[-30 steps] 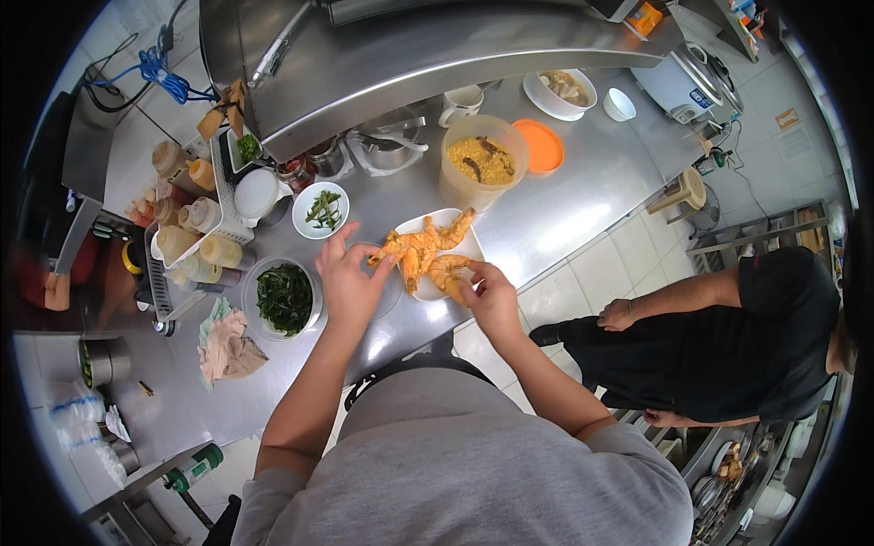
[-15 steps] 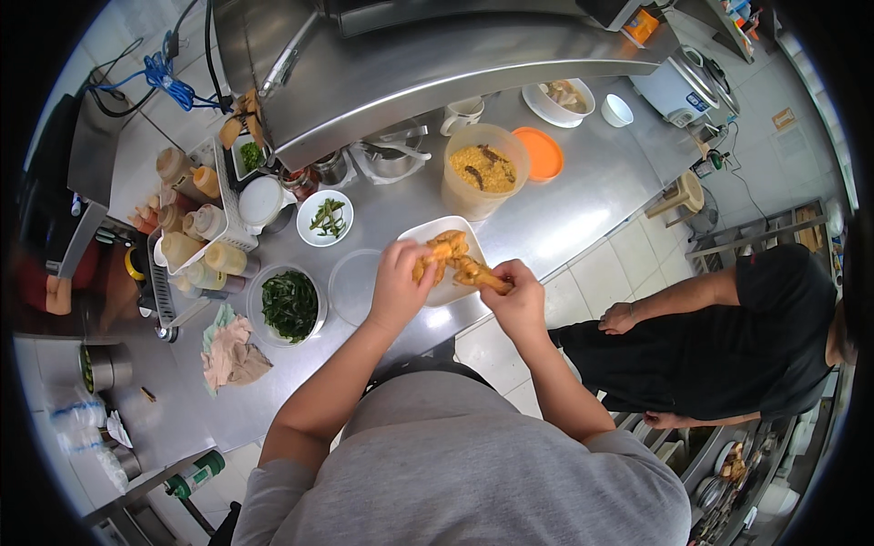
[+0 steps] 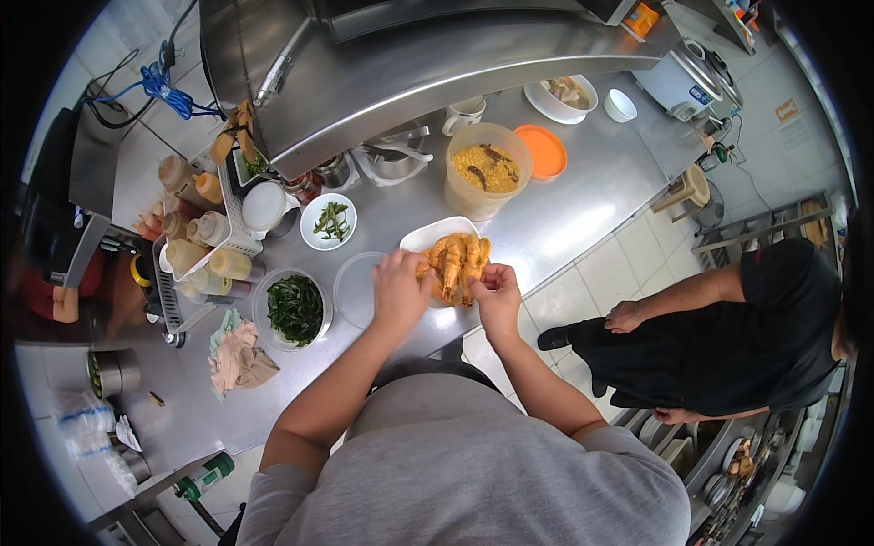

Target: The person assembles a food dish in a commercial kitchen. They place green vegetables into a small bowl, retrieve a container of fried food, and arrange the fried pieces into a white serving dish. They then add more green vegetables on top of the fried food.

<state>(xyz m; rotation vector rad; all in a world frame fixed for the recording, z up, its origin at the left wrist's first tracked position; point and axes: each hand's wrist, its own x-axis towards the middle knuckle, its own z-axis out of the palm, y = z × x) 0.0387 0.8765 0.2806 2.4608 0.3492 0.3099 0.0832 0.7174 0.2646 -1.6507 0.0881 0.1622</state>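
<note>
Several orange prawns [image 3: 452,264] lie side by side over a white dish [image 3: 426,237] in front of me. My left hand [image 3: 401,287] has its fingers closed on the prawns' left side. With thumb and fingertips pinched, my right hand [image 3: 496,296] grips the lower end of the rightmost prawn. The prawns and my fingers hide most of the dish's inside. Left of my left hand lies a clear round lid [image 3: 355,289]. Beyond the dish stands a tall tub of yellow grainy food [image 3: 485,173].
Dark green leaves fill a bowl [image 3: 293,309] on the left, near a crumpled cloth [image 3: 241,357]. A small white bowl [image 3: 330,221] holds green pieces. Squeeze bottles [image 3: 205,227] crowd a basket. An orange lid [image 3: 543,153] lies beside the tub. A person in black [image 3: 710,337] stands right.
The prawns have come down over the dish and now lie side by side. My right hand has moved left and nearer my left hand. The person in black has shifted a foot.
</note>
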